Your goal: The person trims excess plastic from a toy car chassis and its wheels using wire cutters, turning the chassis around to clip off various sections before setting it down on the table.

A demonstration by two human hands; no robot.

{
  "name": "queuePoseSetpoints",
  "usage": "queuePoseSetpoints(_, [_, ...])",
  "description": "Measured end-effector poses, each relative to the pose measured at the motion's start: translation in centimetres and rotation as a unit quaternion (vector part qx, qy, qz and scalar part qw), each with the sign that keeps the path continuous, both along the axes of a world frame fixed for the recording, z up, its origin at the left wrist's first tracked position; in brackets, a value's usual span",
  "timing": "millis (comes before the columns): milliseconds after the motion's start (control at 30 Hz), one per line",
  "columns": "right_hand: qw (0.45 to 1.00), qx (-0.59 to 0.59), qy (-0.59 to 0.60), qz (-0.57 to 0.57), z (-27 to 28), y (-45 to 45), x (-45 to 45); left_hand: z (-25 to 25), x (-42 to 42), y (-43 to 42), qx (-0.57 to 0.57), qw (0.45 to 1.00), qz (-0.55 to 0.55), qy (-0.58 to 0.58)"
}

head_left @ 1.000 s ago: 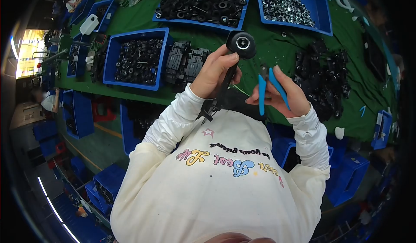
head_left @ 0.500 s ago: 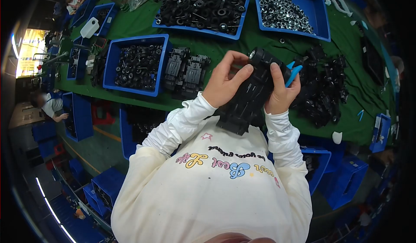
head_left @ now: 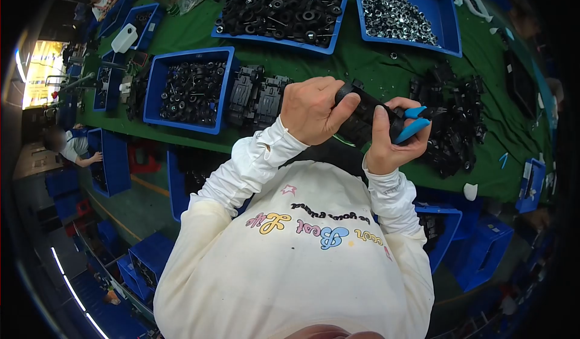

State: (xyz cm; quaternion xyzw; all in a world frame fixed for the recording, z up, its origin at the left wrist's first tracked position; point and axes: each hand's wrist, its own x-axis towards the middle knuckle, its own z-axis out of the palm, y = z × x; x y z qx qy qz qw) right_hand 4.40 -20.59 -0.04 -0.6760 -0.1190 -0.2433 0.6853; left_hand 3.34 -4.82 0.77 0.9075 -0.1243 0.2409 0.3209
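Note:
A black toy car chassis (head_left: 355,129) is tilted between my two hands, partly covered by them. My left hand (head_left: 311,110) is closed around its far end, thumb against a black wheel (head_left: 344,91). My right hand (head_left: 396,141) grips the chassis's right side, thumb upright. The same hand keeps hold of pliers (head_left: 413,129) whose two blue handles stick out to the right; their jaws are hidden. Left of my left hand, two more black chassis (head_left: 257,96) lie side by side on the green cloth.
A blue bin of wheels (head_left: 190,94) stands at the left. Farther back are a blue bin of black tyres and axles (head_left: 278,12) and one of shiny silver rims (head_left: 399,12). Black chassis parts (head_left: 453,121) are heaped at the right. Another person (head_left: 72,145) is at far left.
The chassis has turned and tipped, so its long underside no longer shows. My left hand has wrapped over its wheel end. The blue handles have swung to the right with my right hand.

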Motion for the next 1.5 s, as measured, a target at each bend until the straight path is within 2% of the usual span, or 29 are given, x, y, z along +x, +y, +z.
queuePoseSetpoints(67, [0.999, 0.029, -0.016, 0.01, -0.3, -0.2, 0.0, 0.2, -0.4, -0.3, -0.132, 0.989, -0.034, 0.065])
queuePoseSetpoints(100, [0.999, 0.029, -0.016, 0.01, -0.2, -0.1, -0.2, 0.7, -0.5, -0.4, -0.132, 0.989, -0.034, 0.065])
queuePoseSetpoints(167, [0.999, 0.043, -0.027, 0.001, 0.1, 0.3, -0.6, 1.8, -0.7, -0.6, -0.237, 0.965, -0.059, 0.096])
queuePoseSetpoints(200, [0.999, 0.024, -0.04, -0.006, 0.1, 0.3, -0.6, 1.8, -0.8, -0.5, -0.237, 0.965, -0.059, 0.095])
queuePoseSetpoints(267, [0.998, 0.031, -0.048, -0.007, 0.4, 0.7, -0.8, 1.6, -1.0, -0.2, -0.319, 0.931, -0.041, 0.172])
queuePoseSetpoints(300, [0.998, 0.038, -0.055, -0.007, 0.5, 0.9, -0.9, 1.6, -1.0, -0.3, -0.319, 0.931, -0.04, 0.172])
queuePoseSetpoints(367, [0.998, -0.006, -0.067, -0.019, 0.8, 1.0, -0.9, 1.6, -0.9, -0.8, -0.451, 0.86, 0.0, 0.236])
queuePoseSetpoints(400, [0.995, -0.05, -0.08, -0.032, 0.9, 1.0, -0.9, 1.6, -0.8, -1.0, -0.451, 0.861, 0.0, 0.235])
queuePoseSetpoints(467, [0.994, -0.038, -0.098, -0.035, 0.6, 1.5, -0.7, 1.6, -0.7, -1.4, -0.569, 0.772, 0.039, 0.28])
queuePoseSetpoints(500, [0.992, -0.027, -0.116, -0.038, 0.5, 1.7, -0.7, 1.5, -0.6, -1.5, -0.569, 0.772, 0.038, 0.279])
queuePoseSetpoints(567, [0.994, -0.021, -0.096, -0.038, 0.8, 1.9, -0.8, 0.9, -0.6, -1.7, -0.666, 0.679, 0.058, 0.304])
queuePoseSetpoints(600, [0.991, -0.048, -0.114, -0.044, 0.7, 1.8, -0.6, 0.3, -0.6, -1.4, -0.666, 0.68, 0.057, 0.302])
queuePoseSetpoints(667, [0.987, -0.054, -0.138, -0.056, 0.4, 2.1, -0.5, -0.5, -0.6, -0.5, -0.721, 0.597, -0.085, 0.341])
queuePoseSetpoints(700, [0.987, -0.032, -0.145, -0.061, 0.2, 2.4, -0.4, 0.6, -0.3, -1.2, -0.762, 0.54, -0.026, 0.356])
queuePoseSetpoints(733, [0.991, -0.03, -0.117, -0.064, 0.7, 2.6, -0.5, 1.4, -0.1, -1.4, -0.763, 0.53, -0.002, 0.371])
queuePoseSetpoints(767, [0.992, -0.018, -0.107, -0.066, 0.4, 2.5, -0.3, 0.2, -0.1, -1.2, -0.73, 0.574, -0.03, 0.37])
queuePoseSetpoints(800, [0.993, -0.006, -0.097, -0.067, 0.2, 2.4, 0.0, -0.2, -0.3, -0.5, -0.624, 0.691, -0.074, 0.357])
queuePoseSetpoints(833, [0.996, 0.015, -0.055, -0.064, 0.6, 2.4, 0.1, -0.5, -0.1, -0.1, -0.52, 0.781, -0.065, 0.34])
queuePoseSetpoints(900, [0.997, 0.019, 0.034, -0.059, 0.5, 1.6, 0.5, -0.5, 0.2, 0.2, -0.312, 0.931, -0.01, 0.189])
queuePoseSetpoints(933, [0.995, 0.066, 0.075, -0.031, 0.6, 1.4, 0.9, 0.2, 0.0, 0.3, -0.26, 0.947, 0.022, 0.189])
queuePoseSetpoints(1033, [0.994, 0.058, 0.088, -0.02, -0.2, 1.0, 1.8, 0.0, 0.6, 1.1, -0.055, 0.997, -0.039, 0.036])
queuePoseSetpoints(1067, [0.993, 0.069, 0.093, -0.024, -0.2, 1.0, 2.0, -0.1, 0.9, 1.2, -0.054, 0.997, -0.039, 0.033])
queuePoseSetpoints(1133, [0.993, 0.067, 0.097, -0.032, -1.0, 1.2, 2.3, -0.4, 1.3, 1.3, 0.021, 0.999, -0.032, 0.025])
queuePoseSetpoints(1233, [0.991, 0.06, 0.1, -0.066, -1.1, 1.6, 2.6, -0.7, 1.6, 0.5, -0.013, 0.997, -0.004, 0.082])
queuePoseSetpoints(1300, [0.989, 0.056, 0.1, -0.09, -1.3, 2.0, 3.1, -1.6, 2.4, -0.2, -0.038, 0.997, 0.01, 0.068])
queuePoseSetpoints(1433, [0.969, 0.161, 0.159, -0.103, -1.6, 1.8, 4.7, -3.5, 4.6, -1.0, -0.066, 0.997, 0.02, 0.037])
queuePoseSetpoints(1500, [0.943, 0.241, 0.216, -0.074, -1.6, 1.1, 5.8, -3.8, 5.6, -1.0, -0.156, 0.986, -0.038, 0.054])
